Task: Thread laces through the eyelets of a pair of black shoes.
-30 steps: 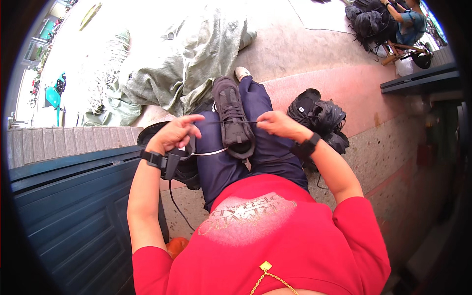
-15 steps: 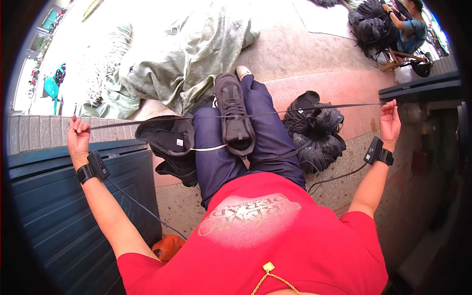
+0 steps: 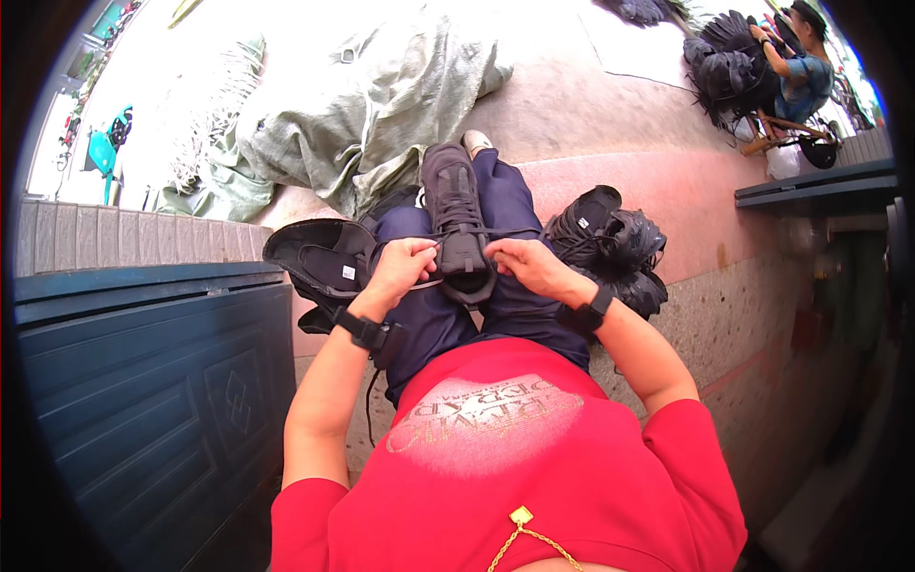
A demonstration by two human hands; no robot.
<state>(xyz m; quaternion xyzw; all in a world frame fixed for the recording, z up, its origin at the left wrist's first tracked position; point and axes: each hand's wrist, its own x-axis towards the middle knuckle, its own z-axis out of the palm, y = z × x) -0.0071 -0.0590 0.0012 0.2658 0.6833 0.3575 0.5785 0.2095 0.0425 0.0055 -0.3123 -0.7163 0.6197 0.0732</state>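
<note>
A black lace-up shoe (image 3: 454, 195) rests on my thighs, toe pointing away from me. Close to its ankle opening, my left hand (image 3: 404, 271) pinches the dark shoelace on the left side. Opposite it, my right hand (image 3: 541, 271) has thumb and forefinger pressed together on the lace at the right side. A stretch of the black shoelace (image 3: 510, 232) lies across the shoe and my right thigh. The lace at the fingertips is thin and partly hidden. A white cord by my left hand is mostly covered.
Black shoes (image 3: 324, 264) lie against my left leg, one with a white label. More black shoes (image 3: 624, 243) are bunched beside my right leg. A grey-green woven sheet (image 3: 353, 114) spreads ahead. Blue panels (image 3: 162, 381) stand at left. Another person (image 3: 805, 76) sits far right by dark shoes.
Both hands have come inward from wide apart, where they held the lace stretched out, to the shoe on my lap. The lace is no longer taut across the view.
</note>
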